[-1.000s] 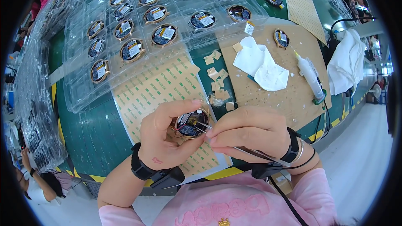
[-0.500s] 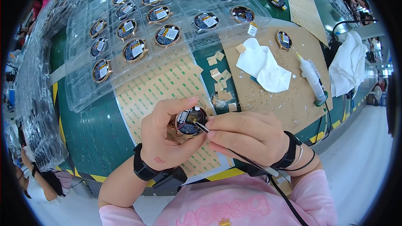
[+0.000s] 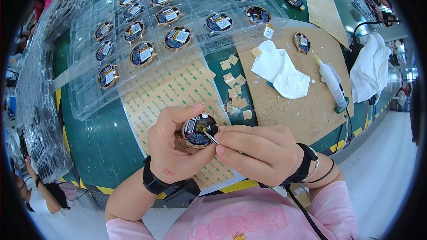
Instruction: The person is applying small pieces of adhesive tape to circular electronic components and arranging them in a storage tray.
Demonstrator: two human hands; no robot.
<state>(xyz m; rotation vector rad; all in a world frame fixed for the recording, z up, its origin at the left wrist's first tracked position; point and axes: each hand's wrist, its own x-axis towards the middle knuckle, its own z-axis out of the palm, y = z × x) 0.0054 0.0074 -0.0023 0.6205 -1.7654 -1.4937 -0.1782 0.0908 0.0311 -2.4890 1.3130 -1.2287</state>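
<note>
My left hand [image 3: 175, 149] holds a small round electronic module [image 3: 199, 130] with a blue circuit board, just above the table's front edge. My right hand [image 3: 258, 151] pinches thin metal tweezers [image 3: 211, 138] whose tip touches the module's face. Both wrists wear black bands. A clear plastic tray [image 3: 84, 102] with several similar round modules in its pockets lies beyond the hands. A sheet of tan adhesive backing paper [image 3: 173, 91] lies under the hands.
A brown cardboard mat [image 3: 293, 111] at the right carries a white cloth [image 3: 280, 69], a white glue bottle [image 3: 333, 82], one loose module [image 3: 302, 43] and small paper squares [image 3: 233, 82]. Stacked clear trays [image 3: 35, 120] stand at the left. Another white cloth [image 3: 369, 69] lies far right.
The hands and the module have stayed in nearly the same place; the tweezer tip has shifted slightly on the module's face.
</note>
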